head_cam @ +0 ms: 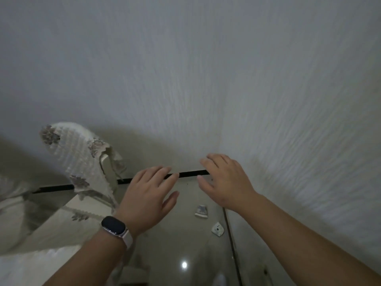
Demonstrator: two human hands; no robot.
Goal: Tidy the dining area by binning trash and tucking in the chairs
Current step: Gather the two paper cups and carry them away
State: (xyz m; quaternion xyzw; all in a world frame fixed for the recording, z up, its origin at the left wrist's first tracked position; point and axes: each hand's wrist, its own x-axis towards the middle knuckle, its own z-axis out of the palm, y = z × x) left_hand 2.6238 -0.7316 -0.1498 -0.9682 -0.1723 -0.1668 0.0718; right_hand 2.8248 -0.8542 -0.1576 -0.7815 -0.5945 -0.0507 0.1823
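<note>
1. The left hand and right hand reach forward side by side, fingers relaxed and spread, holding nothing.
2. Two small paper scraps lie on the glossy floor beneath and between the hands.
3. A chair in a floral cover stands left of the left hand.

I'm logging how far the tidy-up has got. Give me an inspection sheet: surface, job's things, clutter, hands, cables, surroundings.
Surface: glossy tiled floor with a light reflected in it.
Job's things: paper scrap and second scrap lie on the floor near the wall; cloth-covered chair stands at the left.
Clutter: nothing seen beyond the scraps.
Hands: left hand, with a watch on its wrist, and right hand are both spread and hold nothing.
Cables: nothing seen.
Surroundings: textured white wall with a black skirting strip.
</note>
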